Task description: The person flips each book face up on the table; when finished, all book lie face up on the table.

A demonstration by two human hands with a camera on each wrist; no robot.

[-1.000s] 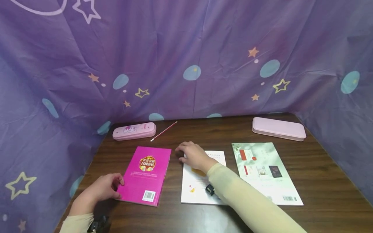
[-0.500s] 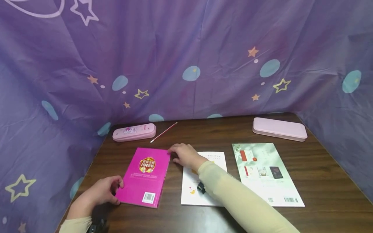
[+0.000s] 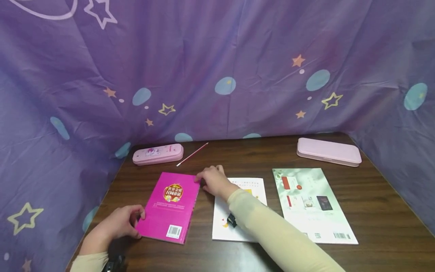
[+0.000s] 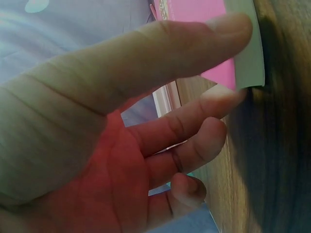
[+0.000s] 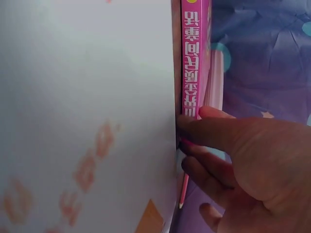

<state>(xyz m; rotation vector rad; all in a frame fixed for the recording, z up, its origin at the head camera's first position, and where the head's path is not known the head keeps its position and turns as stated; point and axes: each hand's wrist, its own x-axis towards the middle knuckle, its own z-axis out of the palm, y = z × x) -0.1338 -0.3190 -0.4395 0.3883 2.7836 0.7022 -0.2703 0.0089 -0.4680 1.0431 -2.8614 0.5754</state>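
Observation:
A bright pink book (image 3: 163, 215) lies on the table at the left in the head view, its back cover with a barcode facing up. My left hand (image 3: 117, 225) holds its lower left corner; in the left wrist view the thumb (image 4: 194, 46) lies against the page edge and the index fingertip sits at the corner. My right hand (image 3: 215, 182) pinches the far right corner, reaching over a white book (image 3: 222, 223). In the right wrist view the thumb (image 5: 209, 131) touches the lettered spine.
A pale green book (image 3: 312, 204) lies to the right of the white one. Behind stand a pink pencil case (image 3: 158, 155) with a printed rabbit, a thin red pencil (image 3: 192, 154) and a plain pink case (image 3: 329, 152). A purple curtain (image 3: 190, 56) encloses the table's back and sides.
My right hand has moved left from above the white book to the pink book's far right corner. The left hand stays at the lower left corner.

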